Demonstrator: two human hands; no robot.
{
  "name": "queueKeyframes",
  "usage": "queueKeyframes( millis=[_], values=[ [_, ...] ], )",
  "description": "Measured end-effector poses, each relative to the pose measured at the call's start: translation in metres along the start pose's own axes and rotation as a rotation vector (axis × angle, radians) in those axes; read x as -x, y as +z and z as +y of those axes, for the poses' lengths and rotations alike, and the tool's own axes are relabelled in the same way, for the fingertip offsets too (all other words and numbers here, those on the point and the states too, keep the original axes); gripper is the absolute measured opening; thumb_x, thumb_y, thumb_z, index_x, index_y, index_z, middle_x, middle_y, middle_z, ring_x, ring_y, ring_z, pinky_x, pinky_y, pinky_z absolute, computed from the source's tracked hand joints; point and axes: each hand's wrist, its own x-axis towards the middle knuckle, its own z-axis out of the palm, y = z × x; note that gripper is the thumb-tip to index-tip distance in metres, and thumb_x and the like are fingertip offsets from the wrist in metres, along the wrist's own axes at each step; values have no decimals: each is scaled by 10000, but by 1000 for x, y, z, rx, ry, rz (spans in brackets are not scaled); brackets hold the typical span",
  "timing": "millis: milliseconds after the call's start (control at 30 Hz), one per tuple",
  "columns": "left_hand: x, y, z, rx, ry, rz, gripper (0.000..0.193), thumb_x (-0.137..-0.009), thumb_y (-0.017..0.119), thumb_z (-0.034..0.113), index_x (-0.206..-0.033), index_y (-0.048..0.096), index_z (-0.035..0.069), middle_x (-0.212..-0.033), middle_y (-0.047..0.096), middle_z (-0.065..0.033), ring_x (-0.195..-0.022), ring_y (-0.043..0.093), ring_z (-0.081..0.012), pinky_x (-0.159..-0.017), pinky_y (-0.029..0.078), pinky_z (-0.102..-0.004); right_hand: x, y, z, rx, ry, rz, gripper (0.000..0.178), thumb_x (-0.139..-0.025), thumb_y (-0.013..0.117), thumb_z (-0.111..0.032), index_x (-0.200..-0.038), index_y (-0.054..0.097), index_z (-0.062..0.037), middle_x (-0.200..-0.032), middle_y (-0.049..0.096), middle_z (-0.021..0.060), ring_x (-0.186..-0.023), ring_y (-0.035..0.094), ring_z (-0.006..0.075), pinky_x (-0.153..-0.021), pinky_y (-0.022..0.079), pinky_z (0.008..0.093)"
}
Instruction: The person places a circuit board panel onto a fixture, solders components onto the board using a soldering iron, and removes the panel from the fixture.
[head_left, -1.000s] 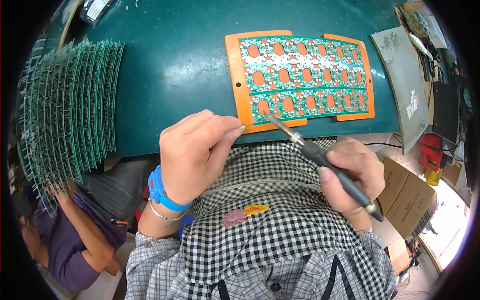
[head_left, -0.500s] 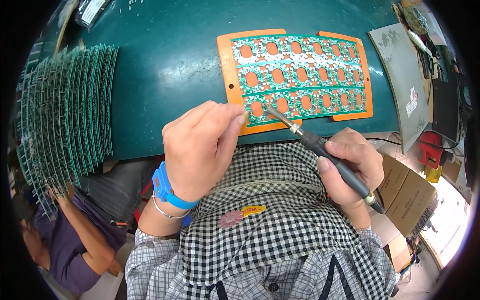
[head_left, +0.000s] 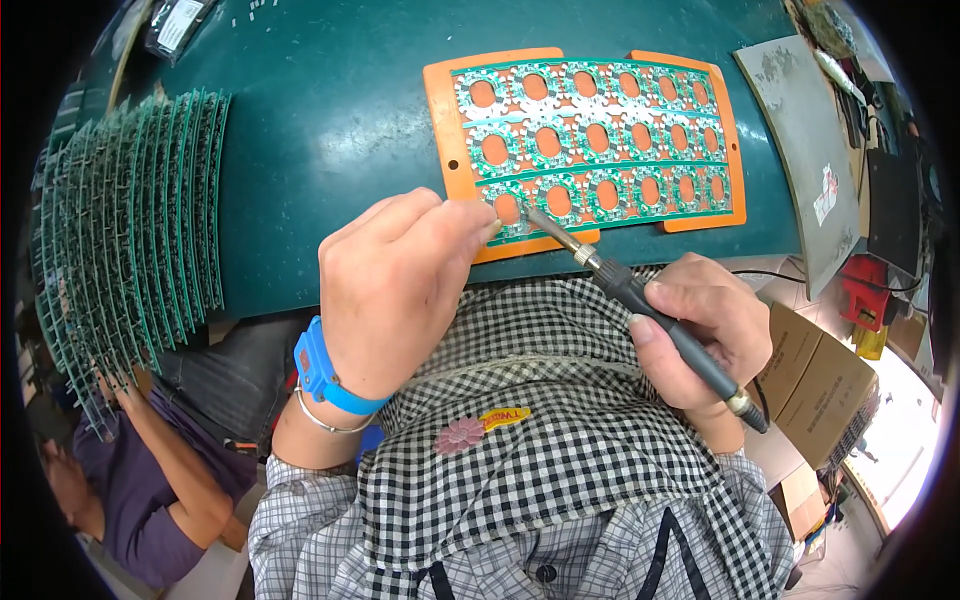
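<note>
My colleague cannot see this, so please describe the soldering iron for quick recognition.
Near the green table, find the right hand. The soldering iron slants through it, metal tip over the orange tray. Unlike the flat circuit boards, it is slim, dark-handled and pen-shaped.

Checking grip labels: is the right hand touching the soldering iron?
Touching. The head view shows the right hand closed around the soldering iron, thumb and fingers against its dark body.

From the head, one wide fisheye view looks down, fairly near, on the hands [head_left: 385, 285] and green table [head_left: 320, 150].
</note>
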Motion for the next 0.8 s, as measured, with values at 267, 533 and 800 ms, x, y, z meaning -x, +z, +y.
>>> queueKeyframes(
  millis=[267, 533, 800],
  values=[
    [0, 11, 7, 66, 24, 49, 134, -773, 743, -35, -893, 708, 14, -629, 554, -78, -529, 527, -172, -482, 403, -289, 12, -6, 10, -113, 16, 156, 217, -679, 735, 19, -866, 625, 37, -677, 619, 120, -548, 580, 206, -500, 450, 312],
    [-1, 18, 5, -17, 56, 27, 208, -751, 756, 1, -918, 639, 43, -699, 597, -80, -614, 607, -249, -519, 496, -344, 14, -6, 11, -124, -1, 194, 211, -675, 733, 28, -860, 632, 39, -692, 636, 123, -561, 601, 217, -510, 464, 311],
    [-3, 19, 6, -13, 58, 4, 172, -759, 753, -18, -908, 681, 28, -684, 608, -87, -590, 598, -215, -518, 479, -316, 8, -9, 8, -73, 4, 84, 203, -659, 738, 32, -839, 645, 41, -695, 646, 125, -563, 625, 230, -509, 484, 312]
  ],
)
